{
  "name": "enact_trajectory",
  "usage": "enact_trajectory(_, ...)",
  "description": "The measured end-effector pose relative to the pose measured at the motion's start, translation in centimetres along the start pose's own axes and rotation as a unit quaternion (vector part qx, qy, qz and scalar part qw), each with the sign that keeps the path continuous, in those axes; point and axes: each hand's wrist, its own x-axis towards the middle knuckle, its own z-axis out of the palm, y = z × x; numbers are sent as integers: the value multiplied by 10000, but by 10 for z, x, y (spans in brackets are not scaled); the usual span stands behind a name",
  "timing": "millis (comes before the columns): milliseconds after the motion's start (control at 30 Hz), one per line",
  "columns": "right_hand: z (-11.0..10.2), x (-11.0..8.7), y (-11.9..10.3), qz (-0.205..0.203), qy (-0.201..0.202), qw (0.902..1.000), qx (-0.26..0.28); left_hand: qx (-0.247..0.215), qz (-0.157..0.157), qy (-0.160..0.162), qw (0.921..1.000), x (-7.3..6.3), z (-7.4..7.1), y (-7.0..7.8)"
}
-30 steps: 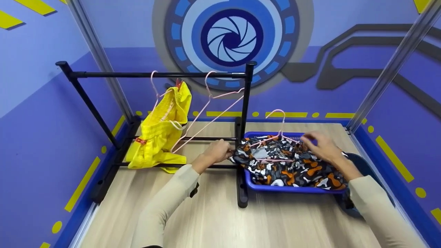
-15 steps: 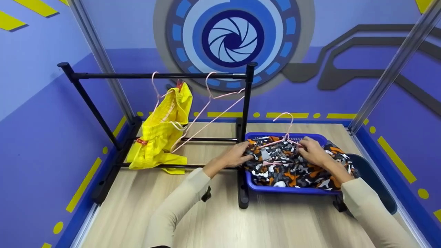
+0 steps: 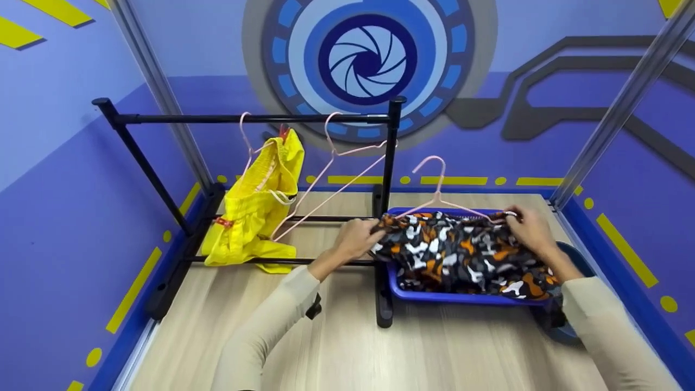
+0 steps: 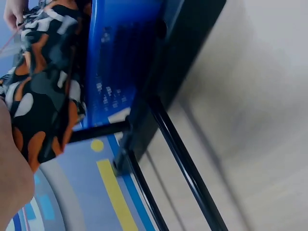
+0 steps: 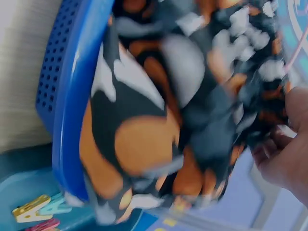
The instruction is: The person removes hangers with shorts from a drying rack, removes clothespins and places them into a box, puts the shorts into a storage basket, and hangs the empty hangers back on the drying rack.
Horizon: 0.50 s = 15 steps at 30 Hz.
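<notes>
A camouflage-print garment (image 3: 461, 250) in black, grey, white and orange is stretched across a blue basket (image 3: 461, 298). Inside its top edge sits a pink hanger (image 3: 437, 187), hook upward. My left hand (image 3: 355, 239) pinches the garment's upper left corner, beside the rack's post. At the upper right corner my right hand (image 3: 532, 231) grips the edge close to the hanger's arm; it also shows at the right of the right wrist view. In the left wrist view, part of my left hand (image 4: 14, 168) lies against the cloth, its fingertips hidden.
A black rack (image 3: 260, 119) stands left of the basket. Yellow shorts (image 3: 250, 212) on a pink hanger and a bare pink hanger (image 3: 332, 155) hang from its bar. Right of the basket is a dark teal bin (image 3: 575, 260), with several clothespins (image 5: 33, 209) inside.
The garment's top edge has been pulled up and spread, covering the hanger's lower part. The hanger has risen and shifted left. My hands have moved apart, the right one to the right.
</notes>
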Motion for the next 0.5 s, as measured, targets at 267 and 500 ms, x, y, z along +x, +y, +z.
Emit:
enact_trajectory(267,-11,5,-3,1585,121,9868,321,-294,32,591,9978,1,-3,-3)
enact_trajectory(500,-18,12,-16,2683,182,9219,2788,-407,-1,883,9953,-3,-7,-10)
